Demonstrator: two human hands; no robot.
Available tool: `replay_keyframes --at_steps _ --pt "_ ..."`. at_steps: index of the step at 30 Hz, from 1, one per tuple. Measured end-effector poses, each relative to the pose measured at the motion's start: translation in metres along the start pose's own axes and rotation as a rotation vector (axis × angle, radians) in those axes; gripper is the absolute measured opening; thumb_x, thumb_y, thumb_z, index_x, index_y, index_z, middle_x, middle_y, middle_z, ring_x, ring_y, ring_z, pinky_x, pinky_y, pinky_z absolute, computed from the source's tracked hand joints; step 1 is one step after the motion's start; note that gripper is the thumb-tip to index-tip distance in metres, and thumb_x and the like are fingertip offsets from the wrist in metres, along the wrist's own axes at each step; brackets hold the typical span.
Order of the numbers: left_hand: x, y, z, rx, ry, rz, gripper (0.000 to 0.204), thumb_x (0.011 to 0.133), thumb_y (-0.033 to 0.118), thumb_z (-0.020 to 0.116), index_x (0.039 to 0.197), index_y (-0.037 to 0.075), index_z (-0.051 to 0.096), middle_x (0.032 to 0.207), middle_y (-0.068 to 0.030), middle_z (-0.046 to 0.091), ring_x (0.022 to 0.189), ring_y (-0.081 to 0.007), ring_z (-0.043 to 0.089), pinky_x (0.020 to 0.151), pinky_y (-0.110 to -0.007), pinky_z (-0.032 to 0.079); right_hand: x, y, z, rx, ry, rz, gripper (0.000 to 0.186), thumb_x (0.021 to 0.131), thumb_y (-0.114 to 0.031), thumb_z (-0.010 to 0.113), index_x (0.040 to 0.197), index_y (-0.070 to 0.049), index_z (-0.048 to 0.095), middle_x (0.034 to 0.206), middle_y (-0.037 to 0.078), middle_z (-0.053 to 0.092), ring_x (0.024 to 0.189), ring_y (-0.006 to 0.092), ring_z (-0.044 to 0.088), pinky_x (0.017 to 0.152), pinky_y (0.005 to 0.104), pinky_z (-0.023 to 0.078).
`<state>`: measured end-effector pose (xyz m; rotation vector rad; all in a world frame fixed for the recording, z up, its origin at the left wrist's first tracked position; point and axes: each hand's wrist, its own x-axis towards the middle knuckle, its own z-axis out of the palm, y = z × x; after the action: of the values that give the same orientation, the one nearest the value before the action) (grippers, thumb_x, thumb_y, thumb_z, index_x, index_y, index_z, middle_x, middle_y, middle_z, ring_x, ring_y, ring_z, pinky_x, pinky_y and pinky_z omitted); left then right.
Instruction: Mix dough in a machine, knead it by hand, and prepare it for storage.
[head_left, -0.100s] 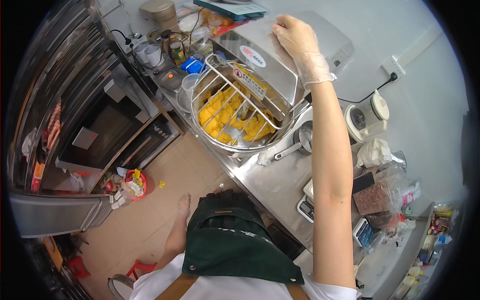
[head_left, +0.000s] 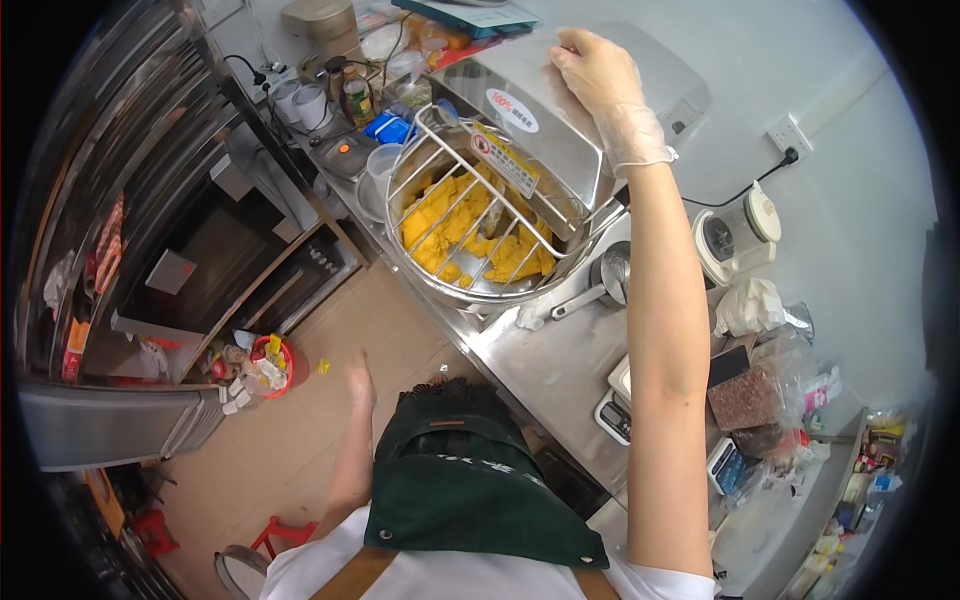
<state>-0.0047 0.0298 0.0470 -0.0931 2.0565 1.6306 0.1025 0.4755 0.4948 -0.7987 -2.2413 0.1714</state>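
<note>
Clear plastic glove (head_left: 636, 138) on, resting right hand (head_left: 602, 80) atop silver mixer (head_left: 570, 145), curling fingers loosely; maybe bracing against it, but not making out whether gripping. Hanging left hand (head_left: 360, 375) over floor (head_left: 320, 425) beside green apron (head_left: 470, 510), well apart from right hand, probably just parking it out of the way; showing blurred, so not reading fingers or any hold. Looking below right hand: finding yellow dough (head_left: 430, 227) in steel bowl (head_left: 458, 297), under wire guard (head_left: 502, 199), lumping around bare metal at bottom. Spanning bowl mouth with guard, presumably fencing fingers off while leaving dough visible. Going outward: setting long-handled pan (head_left: 615, 270) and white scale (head_left: 613, 415) on steel worktop (head_left: 515, 370), right of bowl, likely within easy reach. Tucking clear tub (head_left: 382, 160) just left of bowl, probably short on space. Running black cord (head_left: 757, 180) from wall socket (head_left: 788, 132), passing behind right forearm (head_left: 668, 300), presumably feeding mixer; not seeing far end. Standing red bin (head_left: 298, 368) on floor, off worktop, likely for scraps.
</note>
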Motion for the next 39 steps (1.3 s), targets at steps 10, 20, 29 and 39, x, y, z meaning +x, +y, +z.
replay_keyframes --at_steps 10,20,29,39 --pt "-0.118 0.293 0.095 0.482 -0.200 1.441 0.028 0.083 0.014 0.066 0.109 0.003 0.063 0.094 -0.0107 0.061 0.097 -0.0279 0.056 0.093 -0.042 0.043 -0.004 0.004 -0.004 0.115 0.187 -0.105 0.028 0.087 -0.026 0.060 0.107 -0.007 0.066 0.098 0.017 0.068 0.095 0.0358 0.063 0.083 0.0419 0.050" --pt "-0.118 0.361 0.092 0.413 -0.235 1.789 0.042 0.078 0.024 0.070 0.117 0.008 0.066 0.075 -0.0046 0.051 0.081 -0.0263 0.052 0.096 -0.045 0.043 -0.114 -0.024 -0.063 0.417 0.351 -0.351 0.038 0.089 -0.030 0.065 0.116 -0.004 0.061 0.107 0.011 0.068 0.102 0.0282 0.061 0.089 0.0383 0.047" --pt "-0.169 0.566 0.179 -0.080 0.059 2.246 0.056 0.088 0.034 0.064 0.135 0.005 0.053 0.116 -0.0156 0.055 0.109 -0.0300 0.049 0.093 -0.039 0.041 -0.068 -0.029 -0.114 -0.091 0.508 -0.441 0.041 0.085 0.001 0.054 0.125 -0.005 0.055 0.113 0.010 0.066 0.105 0.0309 0.060 0.094 0.0372 0.044" --pt "-0.095 0.414 0.166 0.380 0.001 1.582 0.042 0.091 0.016 0.055 0.131 0.002 0.050 0.130 -0.0167 0.050 0.126 -0.0331 0.043 0.108 -0.042 0.030 0.079 0.219 -0.139 0.346 0.472 0.292 0.040 0.083 -0.005 0.051 0.121 0.005 0.056 0.112 0.015 0.067 0.104 0.0219 0.063 0.092 0.0316 0.046"
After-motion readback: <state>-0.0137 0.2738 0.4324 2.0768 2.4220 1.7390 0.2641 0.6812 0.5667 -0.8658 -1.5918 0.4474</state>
